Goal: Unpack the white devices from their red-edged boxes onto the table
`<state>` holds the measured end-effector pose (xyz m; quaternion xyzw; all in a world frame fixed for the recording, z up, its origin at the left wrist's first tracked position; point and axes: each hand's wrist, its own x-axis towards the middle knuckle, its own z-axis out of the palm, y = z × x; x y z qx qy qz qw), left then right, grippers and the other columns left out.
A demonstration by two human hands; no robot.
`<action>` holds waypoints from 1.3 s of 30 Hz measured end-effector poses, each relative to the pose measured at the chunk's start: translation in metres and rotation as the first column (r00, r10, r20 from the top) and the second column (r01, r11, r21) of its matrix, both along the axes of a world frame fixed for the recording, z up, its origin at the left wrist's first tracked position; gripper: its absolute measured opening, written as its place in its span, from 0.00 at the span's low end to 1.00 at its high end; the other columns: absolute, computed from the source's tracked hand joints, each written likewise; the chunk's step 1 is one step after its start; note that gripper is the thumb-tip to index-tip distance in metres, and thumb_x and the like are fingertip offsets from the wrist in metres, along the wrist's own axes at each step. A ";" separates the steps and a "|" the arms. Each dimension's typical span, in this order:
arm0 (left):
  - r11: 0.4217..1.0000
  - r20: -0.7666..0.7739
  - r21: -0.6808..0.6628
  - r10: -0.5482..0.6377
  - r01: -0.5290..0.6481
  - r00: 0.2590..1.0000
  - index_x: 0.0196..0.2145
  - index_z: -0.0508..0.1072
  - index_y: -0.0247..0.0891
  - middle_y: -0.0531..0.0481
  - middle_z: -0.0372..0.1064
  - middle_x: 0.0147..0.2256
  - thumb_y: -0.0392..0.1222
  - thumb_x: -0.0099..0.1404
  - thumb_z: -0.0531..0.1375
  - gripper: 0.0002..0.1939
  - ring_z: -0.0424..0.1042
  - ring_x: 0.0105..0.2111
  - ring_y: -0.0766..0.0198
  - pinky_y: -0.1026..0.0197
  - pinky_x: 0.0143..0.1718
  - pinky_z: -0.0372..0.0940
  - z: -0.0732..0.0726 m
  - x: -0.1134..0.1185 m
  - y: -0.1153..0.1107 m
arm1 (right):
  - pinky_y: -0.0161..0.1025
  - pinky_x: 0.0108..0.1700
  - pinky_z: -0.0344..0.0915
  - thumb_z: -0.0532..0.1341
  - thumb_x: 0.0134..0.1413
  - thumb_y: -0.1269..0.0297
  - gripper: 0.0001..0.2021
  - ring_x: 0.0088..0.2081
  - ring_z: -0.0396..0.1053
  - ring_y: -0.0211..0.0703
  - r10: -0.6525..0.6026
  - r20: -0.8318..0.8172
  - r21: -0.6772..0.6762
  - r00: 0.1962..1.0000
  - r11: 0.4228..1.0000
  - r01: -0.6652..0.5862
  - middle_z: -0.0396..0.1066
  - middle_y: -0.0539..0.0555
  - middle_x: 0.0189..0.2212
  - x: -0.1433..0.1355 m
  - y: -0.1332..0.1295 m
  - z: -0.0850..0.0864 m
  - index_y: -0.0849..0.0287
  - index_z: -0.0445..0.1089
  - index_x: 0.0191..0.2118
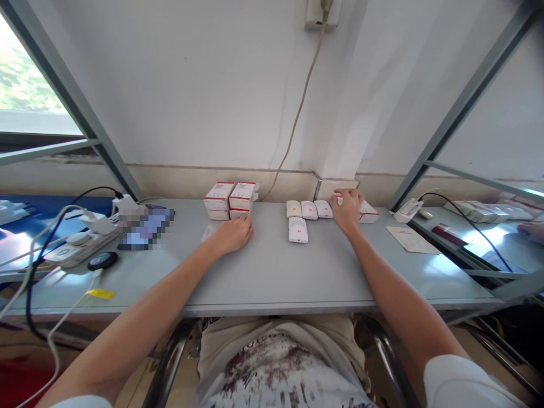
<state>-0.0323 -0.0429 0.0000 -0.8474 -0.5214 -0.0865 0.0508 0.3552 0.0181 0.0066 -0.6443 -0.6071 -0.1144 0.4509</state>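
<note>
We see the small white box on the counter, partly hidden by the right hand, whose grip curves over it, though we cannot tell whether it clamps; just left of that hand lie four pale devices; the left hand, fingers curled together, lies before the stacked boxes, whether holding anything we cannot tell; we judge the step in hand to be handling the box, the next move calling for a secure hold clear of the devices; the grey surface also bears a phone, a power strip and a paper; behind stands a white wall with a socket.
</note>
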 end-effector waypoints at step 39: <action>0.942 0.220 0.196 -0.315 0.274 0.923 0.44 0.73 0.40 0.43 0.75 0.45 0.44 0.82 0.51 0.12 0.73 0.47 0.53 0.52 0.51 0.68 0.006 0.012 -0.001 | 0.46 0.46 0.67 0.70 0.58 0.42 0.21 0.44 0.71 0.51 0.703 -0.027 -0.505 0.710 0.604 -0.617 0.71 0.55 0.43 -0.053 -0.040 0.012 0.53 0.73 0.45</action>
